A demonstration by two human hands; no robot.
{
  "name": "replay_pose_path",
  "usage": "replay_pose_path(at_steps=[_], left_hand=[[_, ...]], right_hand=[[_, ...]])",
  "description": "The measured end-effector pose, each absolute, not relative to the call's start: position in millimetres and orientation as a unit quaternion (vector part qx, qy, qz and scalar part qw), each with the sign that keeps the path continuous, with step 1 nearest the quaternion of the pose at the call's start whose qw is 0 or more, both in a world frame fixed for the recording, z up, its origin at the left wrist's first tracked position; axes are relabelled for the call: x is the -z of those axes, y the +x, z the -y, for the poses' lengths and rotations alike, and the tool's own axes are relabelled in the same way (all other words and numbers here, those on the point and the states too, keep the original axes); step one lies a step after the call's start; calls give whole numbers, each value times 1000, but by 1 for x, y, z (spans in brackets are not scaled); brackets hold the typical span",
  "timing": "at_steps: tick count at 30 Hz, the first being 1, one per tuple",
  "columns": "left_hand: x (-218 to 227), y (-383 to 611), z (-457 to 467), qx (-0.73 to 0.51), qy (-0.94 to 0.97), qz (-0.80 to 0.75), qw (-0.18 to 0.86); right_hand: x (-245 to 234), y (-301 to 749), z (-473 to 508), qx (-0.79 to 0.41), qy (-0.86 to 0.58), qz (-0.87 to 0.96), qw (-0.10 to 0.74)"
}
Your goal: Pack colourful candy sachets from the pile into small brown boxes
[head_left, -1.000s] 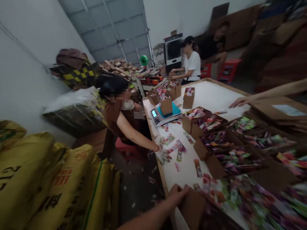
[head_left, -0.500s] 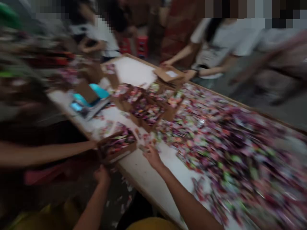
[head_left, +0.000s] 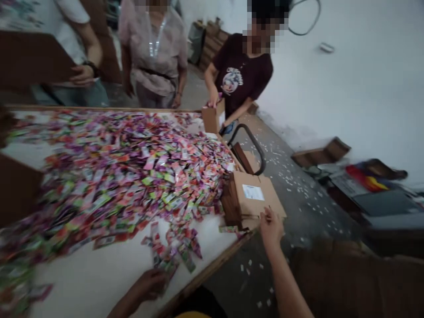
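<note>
My right hand (head_left: 272, 227) is at the near edge of a stack of flattened cardboard boxes (head_left: 258, 183), its fingers bent over the top one's edge. A white label shows on that top box. Low in the view, my left hand (head_left: 154, 282) rests over the white tabletop, beside a small cluster of glossy sachets (head_left: 187, 256). Its fingers are dark and blurred, so whether they hold a sachet cannot be made out. Beyond both hands spreads a large heap of purple, pink and green sachets (head_left: 139, 163).
Across the table a person in a dark T-shirt (head_left: 243, 66) handles an open carton (head_left: 210, 119). Two more people stand at the far side, one with a brown board (head_left: 33, 57). A black metal loop (head_left: 260, 145) rises by the table's end. White scraps litter the floor (head_left: 294, 190).
My view has swung right, from the filled cartons to the table's end. My right hand has gone from the tabletop to the flattened boxes; my left has moved from beside a carton to the sachets.
</note>
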State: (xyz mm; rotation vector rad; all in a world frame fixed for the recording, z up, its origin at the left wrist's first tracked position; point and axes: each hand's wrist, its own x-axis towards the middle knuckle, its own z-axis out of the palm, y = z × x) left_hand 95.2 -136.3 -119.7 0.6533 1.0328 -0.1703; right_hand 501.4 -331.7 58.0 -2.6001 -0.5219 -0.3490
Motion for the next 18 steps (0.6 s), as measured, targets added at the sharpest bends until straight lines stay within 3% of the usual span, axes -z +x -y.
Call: replay_pose_path(at_steps=[3, 5, 7, 10, 14, 18], left_hand=[[106, 184, 85, -40, 365, -524, 768], [87, 232, 50, -162, 379, -544, 731], [65, 269, 32, -200, 421, -557, 687], [32, 314, 50, -137, 516, -519, 667], [1, 379, 123, -32, 546, -384, 744], [-11, 425, 168, -121, 658, -335, 663]], right_hand=[[-71, 599, 358, 130, -981, 68, 125], [-66, 653, 367, 33, -997, -1, 67], [-55, 692, 371, -73, -996, -8, 39], [-38, 714, 373, -140, -988, 46, 47], [-22, 690, 374, -103, -989, 85, 62], [-11, 635, 367, -40, -970, 184, 156]])
